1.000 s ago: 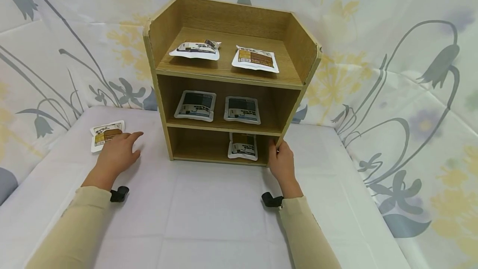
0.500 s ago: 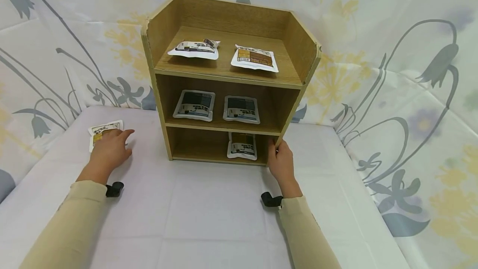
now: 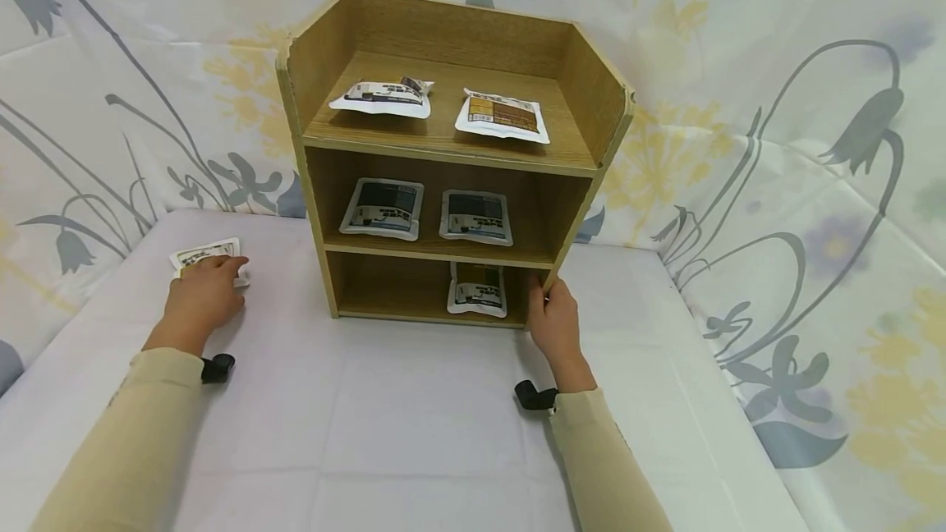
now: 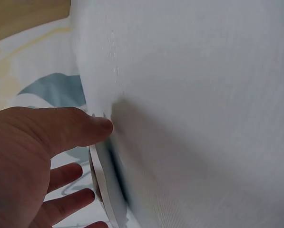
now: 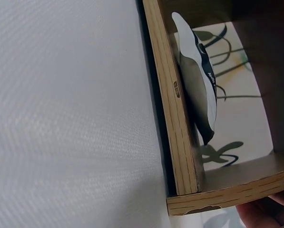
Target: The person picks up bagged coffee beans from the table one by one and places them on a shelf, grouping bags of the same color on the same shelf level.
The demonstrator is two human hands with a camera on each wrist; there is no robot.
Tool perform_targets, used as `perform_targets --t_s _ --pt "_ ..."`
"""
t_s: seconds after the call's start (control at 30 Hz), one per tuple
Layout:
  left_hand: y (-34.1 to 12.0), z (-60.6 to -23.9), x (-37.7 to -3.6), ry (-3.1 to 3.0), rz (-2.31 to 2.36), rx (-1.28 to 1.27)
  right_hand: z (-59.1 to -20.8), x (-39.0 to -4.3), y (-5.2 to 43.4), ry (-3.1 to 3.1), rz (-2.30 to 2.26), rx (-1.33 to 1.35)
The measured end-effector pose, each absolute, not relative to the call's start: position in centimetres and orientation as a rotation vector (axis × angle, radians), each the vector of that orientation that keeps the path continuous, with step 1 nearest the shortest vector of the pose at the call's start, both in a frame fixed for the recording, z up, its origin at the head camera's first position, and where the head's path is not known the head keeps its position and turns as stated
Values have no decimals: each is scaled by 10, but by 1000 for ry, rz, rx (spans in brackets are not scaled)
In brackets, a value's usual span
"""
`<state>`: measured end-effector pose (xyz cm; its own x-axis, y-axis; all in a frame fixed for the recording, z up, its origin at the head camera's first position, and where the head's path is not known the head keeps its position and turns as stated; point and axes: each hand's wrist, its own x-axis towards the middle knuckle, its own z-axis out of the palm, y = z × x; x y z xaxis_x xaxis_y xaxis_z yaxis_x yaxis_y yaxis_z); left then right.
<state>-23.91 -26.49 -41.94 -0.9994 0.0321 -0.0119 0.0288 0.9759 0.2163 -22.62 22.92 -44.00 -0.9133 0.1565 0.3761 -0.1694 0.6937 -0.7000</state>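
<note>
A small wooden shelf unit [image 3: 443,150] stands on a white-covered table [image 3: 414,417]. My right hand [image 3: 553,314] grips the lower front edge of its right side panel [image 5: 180,142], and a fingertip [image 5: 268,213] shows at the panel's corner. My left hand [image 3: 201,295] lies on a flat food packet [image 3: 199,252] on the table left of the shelf. Its fingers [image 4: 68,190] are laid straight over the packet [image 4: 101,183], with the thumb [image 4: 82,128] at its near edge. One packet [image 3: 477,289] leans in the bottom compartment [image 5: 199,85].
Two packets [image 3: 384,97] [image 3: 504,115] lie on the top shelf and two dark ones [image 3: 383,208] [image 3: 476,216] on the middle shelf. A floral cloth [image 3: 798,146] hangs behind and to the sides. Bare tablecloth stretches in front of the shelf.
My left hand has slid left and away onto the packet, now covering most of it. The right hand stays on the shelf's side panel.
</note>
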Motion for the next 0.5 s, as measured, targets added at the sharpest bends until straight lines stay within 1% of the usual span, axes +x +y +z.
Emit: perform_targets --t_s 0.5 --pt "-272 -423 -244 3116 358 -24 -440 -226 229 -2482 1073 31"
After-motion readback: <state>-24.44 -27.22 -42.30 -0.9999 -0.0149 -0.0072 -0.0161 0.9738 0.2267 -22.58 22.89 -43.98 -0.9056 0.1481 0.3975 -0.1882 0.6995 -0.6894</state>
